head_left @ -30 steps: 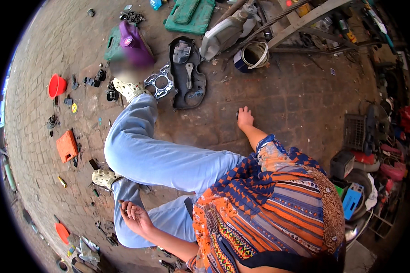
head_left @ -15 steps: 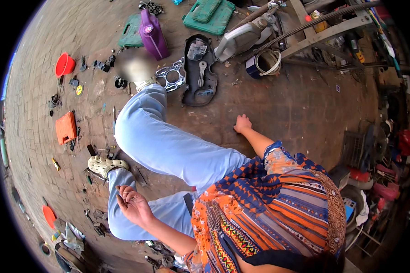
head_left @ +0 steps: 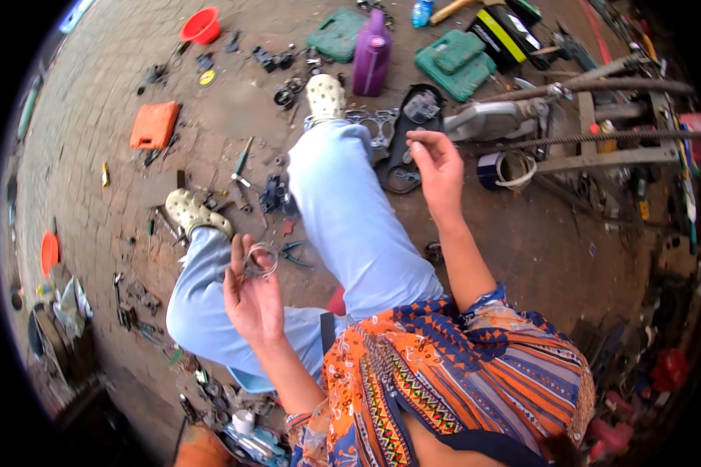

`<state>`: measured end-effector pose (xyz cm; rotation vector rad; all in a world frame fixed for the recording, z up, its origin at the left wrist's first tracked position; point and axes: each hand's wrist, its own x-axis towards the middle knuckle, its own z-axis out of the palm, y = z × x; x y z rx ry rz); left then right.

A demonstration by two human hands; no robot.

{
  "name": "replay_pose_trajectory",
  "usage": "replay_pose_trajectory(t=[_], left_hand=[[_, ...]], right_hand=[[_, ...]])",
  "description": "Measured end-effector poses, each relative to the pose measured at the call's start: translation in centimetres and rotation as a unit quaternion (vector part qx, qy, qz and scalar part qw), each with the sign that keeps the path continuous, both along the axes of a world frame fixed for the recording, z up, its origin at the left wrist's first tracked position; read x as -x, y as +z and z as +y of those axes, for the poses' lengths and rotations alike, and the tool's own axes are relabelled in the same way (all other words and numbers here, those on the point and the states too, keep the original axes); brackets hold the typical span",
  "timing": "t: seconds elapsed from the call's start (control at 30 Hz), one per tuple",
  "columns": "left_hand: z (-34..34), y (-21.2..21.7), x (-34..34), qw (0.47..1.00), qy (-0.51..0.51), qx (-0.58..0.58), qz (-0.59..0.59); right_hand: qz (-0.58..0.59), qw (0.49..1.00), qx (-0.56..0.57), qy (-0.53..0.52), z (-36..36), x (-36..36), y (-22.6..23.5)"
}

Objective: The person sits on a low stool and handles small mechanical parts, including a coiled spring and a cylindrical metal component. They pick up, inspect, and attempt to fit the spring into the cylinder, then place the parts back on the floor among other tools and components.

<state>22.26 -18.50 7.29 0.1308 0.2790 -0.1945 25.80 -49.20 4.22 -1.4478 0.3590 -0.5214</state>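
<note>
Thin metal rings (head_left: 263,261) are held at the fingers of my left hand (head_left: 255,303), palm turned up, above my left thigh. Raised over the far side of my right leg, my right hand (head_left: 442,175) is bent loosely, thumb and fingertips apart, and I see nothing in it. Beneath and beyond it lies a black cover (head_left: 406,180), partly hidden by the hand, with a clear plastic bag (head_left: 422,107) in it. A silvery gasket-like plate (head_left: 378,124) rests between that cover and my right shoe (head_left: 325,97).
Tools and parts lie about my feet: blue-handled pliers (head_left: 294,254), a green-handled screwdriver (head_left: 244,158), an orange case (head_left: 154,126). Farther off stand a purple jug (head_left: 371,58), green cases (head_left: 456,66) and a white-and-blue pail (head_left: 491,173). A metal frame (head_left: 607,162) fills the right.
My right hand has risen from the floor and come forward to the left. The left hand has turned palm up, and the rings now show in it. The view has shifted.
</note>
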Motion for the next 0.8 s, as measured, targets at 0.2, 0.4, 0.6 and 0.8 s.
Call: replay_pose_trajectory(t=[0.2, 0.4, 0.6, 0.8], left_hand=[[-1.2, 2.7, 1.0, 0.999, -0.026, 0.012, -0.019], [-1.1, 4.2, 2.9, 0.996, 0.005, -0.072, -0.052], [-1.0, 3.6, 3.9, 0.977, 0.027, -0.177, -0.113], [-0.9, 3.4, 4.1, 0.952, 0.038, -0.259, -0.158]], right_hand=[[-0.084, 0.972, 0.066, 0.212, 8.4, 0.8, 7.1], [-0.103, 0.908, 0.186, 0.362, 13.5, 2.9, 7.6], [-0.103, 0.896, 0.228, 0.368, 15.5, 3.2, 7.3], [-0.099, 0.886, 0.251, 0.377, 15.8, 3.4, 7.1]])
